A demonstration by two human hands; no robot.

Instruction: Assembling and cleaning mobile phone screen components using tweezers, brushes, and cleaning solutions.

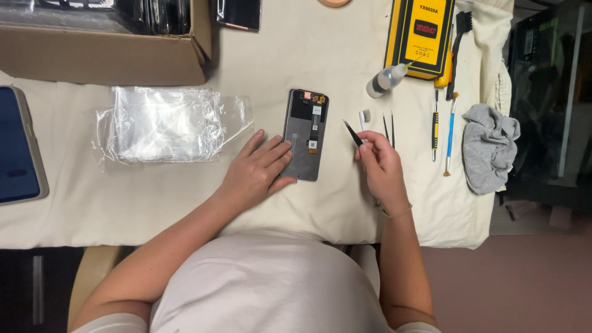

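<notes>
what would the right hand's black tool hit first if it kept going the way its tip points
Probably the opened phone: the black tool in the right hand points up-left toward its right edge. Its height above the cloth is unclear.

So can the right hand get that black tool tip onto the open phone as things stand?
Probably yes. The right hand holds the black tool just beside the phone, with only bare cloth between them. The left hand presses the phone's lower left part, leaving its upper half uncovered.
</notes>
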